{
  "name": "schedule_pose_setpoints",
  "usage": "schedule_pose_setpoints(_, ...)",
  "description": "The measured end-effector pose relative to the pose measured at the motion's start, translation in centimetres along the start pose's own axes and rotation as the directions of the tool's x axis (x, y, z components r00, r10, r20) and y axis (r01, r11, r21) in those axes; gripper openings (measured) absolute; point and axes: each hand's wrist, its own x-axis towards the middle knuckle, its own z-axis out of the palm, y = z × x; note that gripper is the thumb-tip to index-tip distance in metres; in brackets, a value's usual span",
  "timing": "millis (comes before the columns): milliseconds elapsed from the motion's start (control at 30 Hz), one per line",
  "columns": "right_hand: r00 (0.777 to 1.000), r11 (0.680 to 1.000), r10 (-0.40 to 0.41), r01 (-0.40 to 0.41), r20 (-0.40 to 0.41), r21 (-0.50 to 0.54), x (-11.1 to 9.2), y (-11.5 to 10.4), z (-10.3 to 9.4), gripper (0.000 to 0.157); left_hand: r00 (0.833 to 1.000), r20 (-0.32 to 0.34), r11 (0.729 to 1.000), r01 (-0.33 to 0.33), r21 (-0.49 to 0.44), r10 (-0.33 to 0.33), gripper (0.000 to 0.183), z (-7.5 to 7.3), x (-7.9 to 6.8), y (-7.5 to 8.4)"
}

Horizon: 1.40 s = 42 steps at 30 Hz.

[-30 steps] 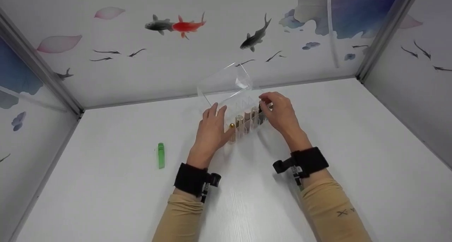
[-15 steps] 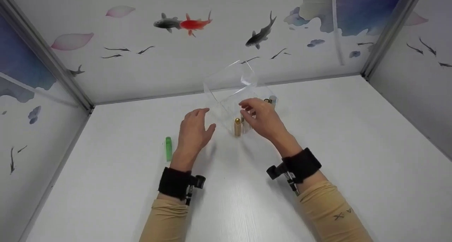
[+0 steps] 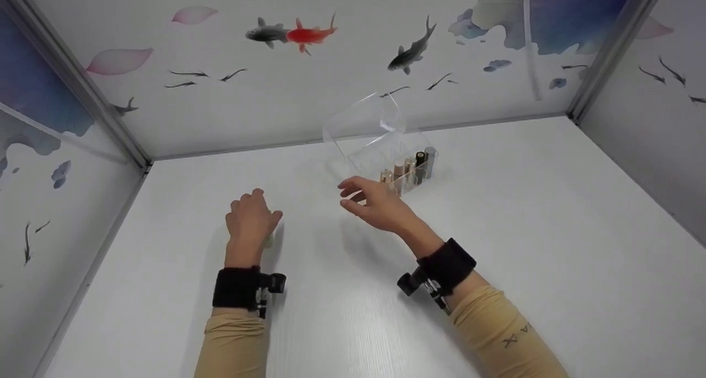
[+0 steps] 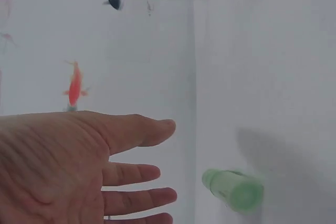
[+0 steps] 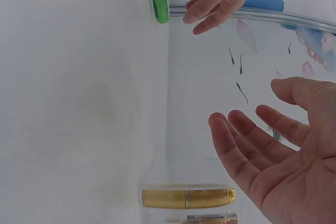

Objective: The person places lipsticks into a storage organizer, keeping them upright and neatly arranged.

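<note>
My left hand (image 3: 251,218) hovers above a small green tube (image 3: 268,240), with its fingers apart and nothing in its grasp. Most of that tube is hidden by the hand in the head view, but the left wrist view shows the green tube (image 4: 233,190) on the table, separate from the fingertips. The right hand (image 3: 375,201) is held in the air in front of a clear plastic organizer (image 3: 408,186), fingers loosely bent and holding nothing. Several lipsticks (image 3: 410,165) stand in a row in its slots. A gold lipstick (image 5: 189,198) shows beside the palm in the right wrist view.
A transparent lid (image 3: 361,125) is raised at the back of the organizer. The white table (image 3: 331,323) ends at a back wall (image 3: 248,116) printed with fish and petals. Side panels (image 3: 651,163) border it left and right.
The left hand has left the organizer and moved left and nearer, over the green tube. My right hand has come away from the organizer's right end, leftward and nearer.
</note>
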Motion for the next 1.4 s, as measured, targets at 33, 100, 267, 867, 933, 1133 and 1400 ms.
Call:
schedule_pose_setpoints(33, 1.000, 1.000, 0.014, -0.014, 0.023, 0.019, 0.1, -0.1, 0.3, 0.036, 1.000, 0.026, 1.000, 0.018, 0.001, -0.018, 0.055, 0.0, 0.0, -0.3)
schedule_pose_setpoints(100, 0.997, 0.997, 0.035, -0.039, 0.063, 0.059, 0.3, -0.3, 0.9, 0.036, 0.996, 0.076, 0.999, 0.047, 0.001, -0.047, 0.053, 0.0, 0.0, -0.8)
schedule_pose_setpoints(267, 0.987, 0.979, 0.102, -0.122, 0.125, 0.162, 0.9, -0.7, 2.2, 0.036, 0.982, 0.163, 0.996, 0.094, -0.004, -0.092, 0.056, 0.2, -0.2, -1.2)
schedule_pose_setpoints(867, 0.970, 0.922, 0.186, -0.226, 0.155, 0.313, 1.8, -1.0, 4.2, 0.043, 0.973, 0.195, 0.979, -0.085, -0.186, 0.122, 0.034, -0.6, -0.9, 3.3)
schedule_pose_setpoints(933, 0.979, 0.913, 0.167, -0.199, 0.118, 0.356, 1.8, -1.1, 4.2, 0.042, 0.966, 0.201, 0.971, -0.123, -0.206, 0.165, 0.032, -0.7, -1.1, 3.9)
schedule_pose_setpoints(1133, 0.994, 0.924, 0.103, -0.086, -0.025, 0.373, 2.0, -1.3, 4.4, 0.034, 0.956, 0.192, 0.950, -0.165, -0.265, 0.220, 0.029, -0.8, -1.4, 5.1)
schedule_pose_setpoints(1400, 0.976, 0.959, 0.074, -0.013, -0.203, 0.285, 1.7, -2.0, 3.1, 0.032, 0.951, 0.069, 0.874, -0.247, -0.418, 0.302, 0.031, -0.5, -1.5, 5.9)
